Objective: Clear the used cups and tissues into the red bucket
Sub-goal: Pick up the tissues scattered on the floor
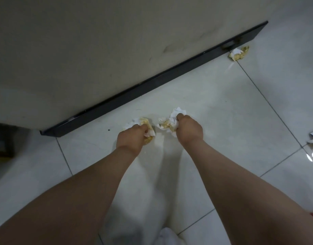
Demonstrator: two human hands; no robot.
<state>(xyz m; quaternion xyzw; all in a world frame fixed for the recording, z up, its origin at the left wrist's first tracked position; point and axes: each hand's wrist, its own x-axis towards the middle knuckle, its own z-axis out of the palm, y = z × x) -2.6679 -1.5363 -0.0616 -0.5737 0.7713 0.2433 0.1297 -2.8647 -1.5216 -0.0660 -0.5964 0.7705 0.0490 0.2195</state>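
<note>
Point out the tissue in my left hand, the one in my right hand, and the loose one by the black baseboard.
Left-hand tissue [148, 127]: head view, stained crumpled edge.
Right-hand tissue [167, 123]: head view, stained middle.
Loose tissue [238, 53]: head view, its centre.

The floor [223, 106] is glossy, smooth pale tile with thin dark grout lines, and it mirrors light near the right edge. The wall [99, 41] above it looks matt, off-white and faintly scuffed. Along its foot the black skirting strip [152, 82] has a smooth, slight sheen. The left hand [132, 138] and right hand [188, 129] each grip a crumpled tissue [146, 124], soft white paper, rumpled and stained yellow-brown. Another stained paper wad [238, 53] lies by the strip.
</note>
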